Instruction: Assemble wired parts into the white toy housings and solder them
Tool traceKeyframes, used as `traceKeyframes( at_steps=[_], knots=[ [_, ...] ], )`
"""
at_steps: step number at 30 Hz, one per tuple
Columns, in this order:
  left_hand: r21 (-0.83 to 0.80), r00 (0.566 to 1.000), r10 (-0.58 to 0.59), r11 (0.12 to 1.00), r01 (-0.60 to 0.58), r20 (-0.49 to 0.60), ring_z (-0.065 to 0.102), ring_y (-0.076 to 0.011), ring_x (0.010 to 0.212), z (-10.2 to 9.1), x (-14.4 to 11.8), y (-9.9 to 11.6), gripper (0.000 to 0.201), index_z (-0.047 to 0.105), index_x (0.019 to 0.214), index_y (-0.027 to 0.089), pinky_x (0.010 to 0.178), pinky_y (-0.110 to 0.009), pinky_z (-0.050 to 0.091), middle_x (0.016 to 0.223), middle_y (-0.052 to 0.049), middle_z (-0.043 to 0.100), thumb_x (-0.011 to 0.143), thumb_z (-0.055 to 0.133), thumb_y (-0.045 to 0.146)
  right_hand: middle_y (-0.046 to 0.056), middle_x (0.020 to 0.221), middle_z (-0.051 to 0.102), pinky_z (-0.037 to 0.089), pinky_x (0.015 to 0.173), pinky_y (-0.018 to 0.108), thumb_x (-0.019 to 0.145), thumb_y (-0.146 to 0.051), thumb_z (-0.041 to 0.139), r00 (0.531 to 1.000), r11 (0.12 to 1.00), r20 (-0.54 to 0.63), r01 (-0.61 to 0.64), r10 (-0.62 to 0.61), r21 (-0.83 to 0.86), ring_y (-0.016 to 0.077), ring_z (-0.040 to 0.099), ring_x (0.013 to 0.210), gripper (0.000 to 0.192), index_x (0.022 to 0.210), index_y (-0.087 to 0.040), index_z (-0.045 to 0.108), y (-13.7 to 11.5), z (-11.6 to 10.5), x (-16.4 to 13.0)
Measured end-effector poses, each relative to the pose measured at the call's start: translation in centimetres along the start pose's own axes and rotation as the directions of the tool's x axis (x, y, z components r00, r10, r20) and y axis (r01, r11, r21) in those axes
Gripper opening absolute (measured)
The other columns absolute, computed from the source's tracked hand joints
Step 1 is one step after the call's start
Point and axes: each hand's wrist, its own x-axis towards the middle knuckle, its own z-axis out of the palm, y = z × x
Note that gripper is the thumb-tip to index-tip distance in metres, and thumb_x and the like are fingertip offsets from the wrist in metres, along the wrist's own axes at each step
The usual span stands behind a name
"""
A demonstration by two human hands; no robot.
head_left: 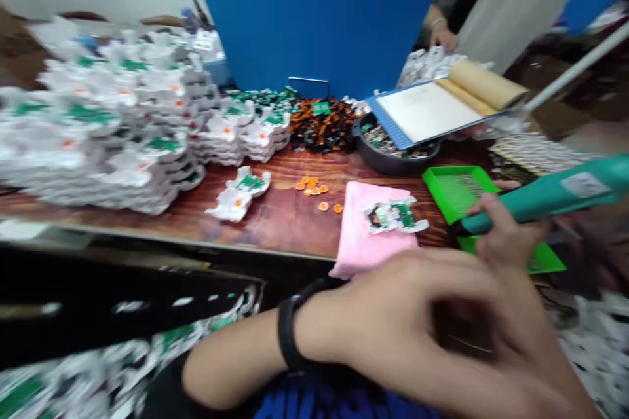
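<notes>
The right hand (pixel 496 236) is gripping the green tool (pixel 550 196), fingers clamped on it; the left hand (pixel 417 321) is hovering near, fingers loosely apart; the white part (pixel 393 215) is risking sliding off the pink cloth (pixel 368 236).

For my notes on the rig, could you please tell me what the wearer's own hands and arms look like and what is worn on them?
Both hands are bare, with no gloves. The left hand has a black band, like a watch strap, around its wrist, and the forearm is bare, with no sleeve showing. On the right hand no ring or band shows; the picture is blurred.
</notes>
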Motion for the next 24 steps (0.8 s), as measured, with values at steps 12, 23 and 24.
traceKeyframes(
  at_steps=[12, 23, 24],
  knots=[
    [0.744, 0.966, -0.09, 0.622, 0.246, -0.244, 0.047, -0.034, 0.123, -2.7, 3.6, -14.5, 0.071, 0.042, 0.138, 0.018, 0.1, -0.052, 0.041, 0.137, -0.016, 0.048, 0.078, 0.067, 0.046, -0.01, 0.05, 0.048, 0.051, 0.044, 0.027, 0.071, -0.039, 0.071, 0.992, 0.991, -0.056, 0.113, -0.109, 0.076, 0.009, 0.047, 0.039, 0.029, 0.085, -0.021, 0.053, 0.2, 3.5, 12.5],
    [0.758, 0.958, -0.084, 0.595, 0.268, -0.274, 0.058, -0.0288, 0.108, -3.0, 4.0, -15.6, 0.053, 0.053, 0.131, 0.024, 0.089, -0.044, 0.048, 0.121, -0.009, 0.062, 0.085, 0.059, 0.049, -0.011, 0.051, 0.047, 0.05, 0.042, 0.023, 0.071, -0.044, 0.068, 0.998, 0.998, -0.027, 0.063, -0.063, 0.018, 0.008, 0.049, 0.039, 0.032, 0.085, -0.021, 0.051, 8.1, 5.5, 15.9],
    [0.754, 0.958, -0.083, 0.6, 0.267, -0.273, 0.058, -0.0285, 0.109, -3.0, 4.0, -15.6, 0.052, 0.052, 0.131, 0.024, 0.089, -0.044, 0.048, 0.122, -0.009, 0.062, 0.085, 0.058, 0.049, -0.011, 0.052, 0.048, 0.05, 0.042, 0.023, 0.071, -0.044, 0.068, 0.998, 0.998, -0.022, 0.062, -0.062, 0.02, 0.0078, 0.049, 0.039, 0.032, 0.085, -0.021, 0.051, 8.3, 5.5, 15.8]
  ],
)
